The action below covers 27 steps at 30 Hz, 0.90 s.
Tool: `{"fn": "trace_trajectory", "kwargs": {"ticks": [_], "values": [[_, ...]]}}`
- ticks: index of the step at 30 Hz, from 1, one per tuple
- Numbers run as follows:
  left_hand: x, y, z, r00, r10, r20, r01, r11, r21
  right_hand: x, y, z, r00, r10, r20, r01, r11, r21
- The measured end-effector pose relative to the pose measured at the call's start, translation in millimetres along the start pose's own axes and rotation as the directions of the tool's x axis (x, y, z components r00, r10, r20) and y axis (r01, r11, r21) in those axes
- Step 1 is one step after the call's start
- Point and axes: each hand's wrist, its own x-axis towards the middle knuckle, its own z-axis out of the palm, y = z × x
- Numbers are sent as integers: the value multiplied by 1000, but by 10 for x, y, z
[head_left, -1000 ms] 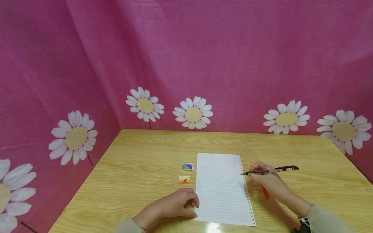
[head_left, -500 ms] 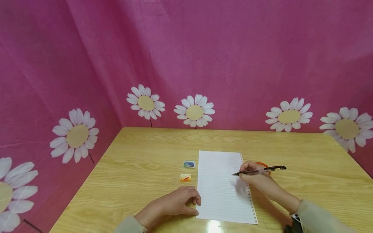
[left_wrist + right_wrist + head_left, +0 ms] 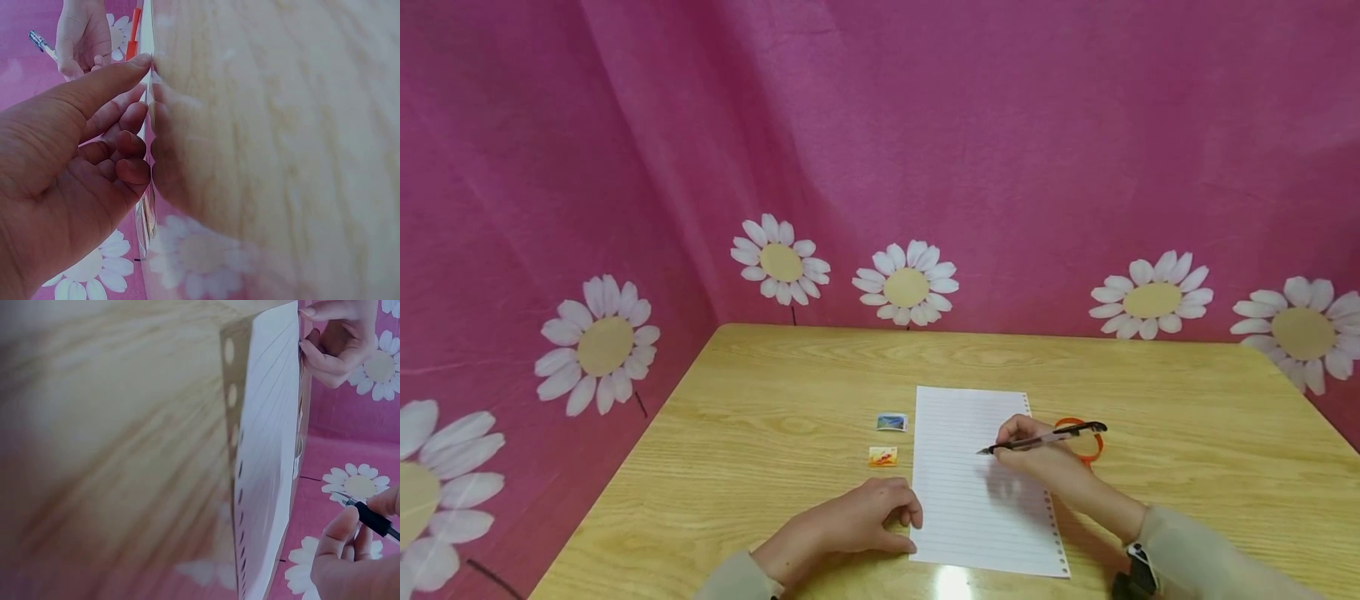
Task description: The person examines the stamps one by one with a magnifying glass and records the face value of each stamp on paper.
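Note:
A lined white sheet (image 3: pixel 962 508) with punched holes along its right side lies on the table. My right hand (image 3: pixel 1045 465) pinches a black-gripped gel pen (image 3: pixel 1052 437) between thumb and fingers. In the right wrist view the pen's tip is raised clear of the sheet. At the sheet's lower left edge rests my left hand (image 3: pixel 867 518), fingers loosely bent and fingertips down by the paper. Left of the sheet lie two small stamps: a blue-green one (image 3: pixel 892 422) and, nearer me, a yellow-red one (image 3: pixel 883 457).
Partly behind my right hand is an orange ring (image 3: pixel 1101 452) with a handle, which looks like a magnifying glass. The wooden table (image 3: pixel 760 417) meets a pink curtain (image 3: pixel 1000 167) printed with daisies at its back and left.
My right hand has moved left with the pen, from the sheet's holed edge to over its middle. More of the orange ring shows. The left hand stays at the paper's edge.

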Motion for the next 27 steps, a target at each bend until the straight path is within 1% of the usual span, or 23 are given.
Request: {"fn": "trace_trajectory", "kwargs": {"ticks": [3,7,10,15,18,27], "values": [[-1,1,5,1000,-2,-2,2,1000,9,34,-15,55,1000,-6,6,6,1000,3],[0,10,10,1000,-4,-2,4,1000,16,59,-20,100,999,-4,39,1,997,71],[3,21,9,1000,-7,0,7,1000,15,67,-14,125,999,-9,51,3,995,104],[7,30,5,1000,-20,7,20,1000,5,78,-17,168,998,-34,47,30,996,89],[11,31,3,1000,-22,5,22,1000,4,84,-29,185,998,-34,45,31,997,76],[19,22,1,1000,-19,-5,19,1000,7,85,-82,222,997,-13,70,5,992,125]]}}
